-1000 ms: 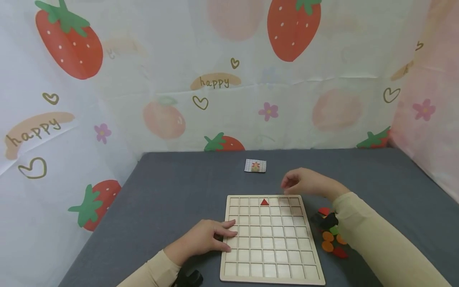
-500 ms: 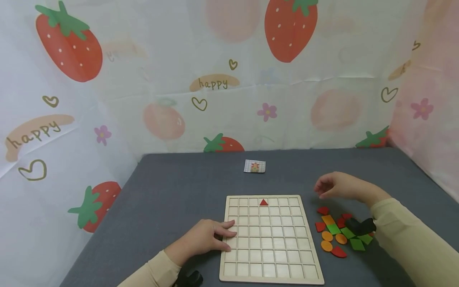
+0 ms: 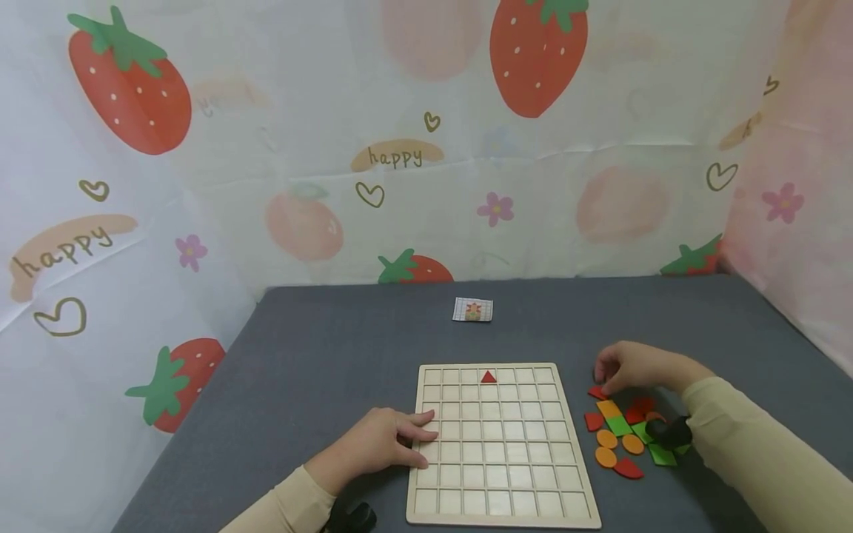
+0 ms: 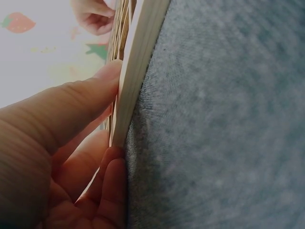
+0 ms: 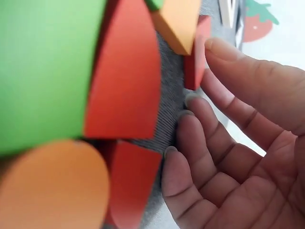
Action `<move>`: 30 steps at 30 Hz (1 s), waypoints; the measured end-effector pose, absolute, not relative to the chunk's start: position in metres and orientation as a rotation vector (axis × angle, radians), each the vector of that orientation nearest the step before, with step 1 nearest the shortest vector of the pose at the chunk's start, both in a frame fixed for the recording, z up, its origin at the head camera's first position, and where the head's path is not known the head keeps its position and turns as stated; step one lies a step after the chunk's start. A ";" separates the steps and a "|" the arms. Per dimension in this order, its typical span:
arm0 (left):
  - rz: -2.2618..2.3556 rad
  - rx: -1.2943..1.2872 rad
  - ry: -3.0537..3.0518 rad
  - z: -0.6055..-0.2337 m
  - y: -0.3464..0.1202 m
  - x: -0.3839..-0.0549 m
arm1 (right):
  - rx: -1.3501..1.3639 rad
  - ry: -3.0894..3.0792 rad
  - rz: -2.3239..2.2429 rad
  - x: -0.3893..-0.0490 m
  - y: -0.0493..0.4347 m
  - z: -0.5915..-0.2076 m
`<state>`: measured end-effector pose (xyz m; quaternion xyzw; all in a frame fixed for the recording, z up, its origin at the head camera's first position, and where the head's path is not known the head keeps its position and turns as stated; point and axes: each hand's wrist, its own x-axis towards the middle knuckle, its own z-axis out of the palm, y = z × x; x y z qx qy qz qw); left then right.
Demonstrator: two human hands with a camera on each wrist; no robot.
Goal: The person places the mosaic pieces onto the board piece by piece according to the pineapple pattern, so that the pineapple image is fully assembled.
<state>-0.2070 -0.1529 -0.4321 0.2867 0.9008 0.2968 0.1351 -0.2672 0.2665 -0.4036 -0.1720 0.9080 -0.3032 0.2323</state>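
Observation:
A pale wooden grid board (image 3: 498,451) lies on the table with a small red triangle (image 3: 489,377) in its top row. My left hand (image 3: 373,444) rests on the board's left edge, fingers spread over the rim; the left wrist view shows the thumb (image 4: 107,76) against that rim. At the upper end of the loose pieces, my right hand (image 3: 646,368) pinches a red puzzle piece (image 5: 196,57) between thumb and index finger. The other fingers of that hand curl loosely beside the table cloth. In the head view, the thumb partly covers this piece.
Right of the board lie loose red, green and orange pieces, among them an orange circle (image 3: 606,457), a red fan-shaped piece (image 3: 629,468) and a green piece (image 3: 663,454). Beyond the board lies a small printed card (image 3: 473,309). A patterned curtain (image 3: 426,215) stands behind the table.
My right hand has moved right from above the board's far edge, then down to the loose pieces, where it has taken hold of a red puzzle piece. The left hand stays on the board.

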 end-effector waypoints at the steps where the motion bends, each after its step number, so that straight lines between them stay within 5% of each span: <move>1: 0.856 0.831 2.611 -0.432 -0.153 -0.207 | -0.480 2.492 -0.832 -0.267 0.266 -0.404; 30: 0.856 0.830 2.594 -0.434 -0.155 -0.210 | -0.493 2.403 -0.982 -0.275 0.267 -0.395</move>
